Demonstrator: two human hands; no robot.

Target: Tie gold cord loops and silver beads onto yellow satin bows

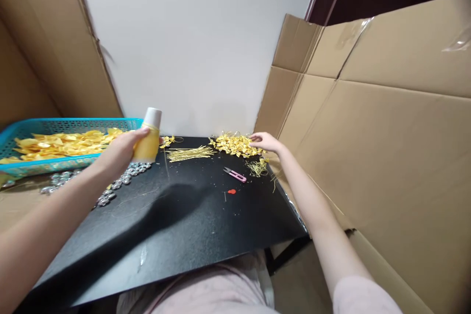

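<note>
Has a small red piece [231,191] just nearer than the pink snips [241,177], on bare black tabletop [206,235]. Has silver domed pieces [125,179] scattered well to the left of the snips, and a tangle of thread trimmings [257,168] just to their right. Has a flat bundle of yellow strips [189,153] beyond the snips, to their left. Holds a yellow thread cone [145,146], white end up and slightly tilted, beyond the snips and well to their left, clamped in the left hand [127,147]. Extends the right hand [268,142], fingers bent, beyond the snips and to their right, well apart from left hand and cone, at the edge of a pile of yellow bows [233,143]. Cannot tell pinching from light touching there. Faces a pale wall [191,44], farthest beyond the snips
</note>
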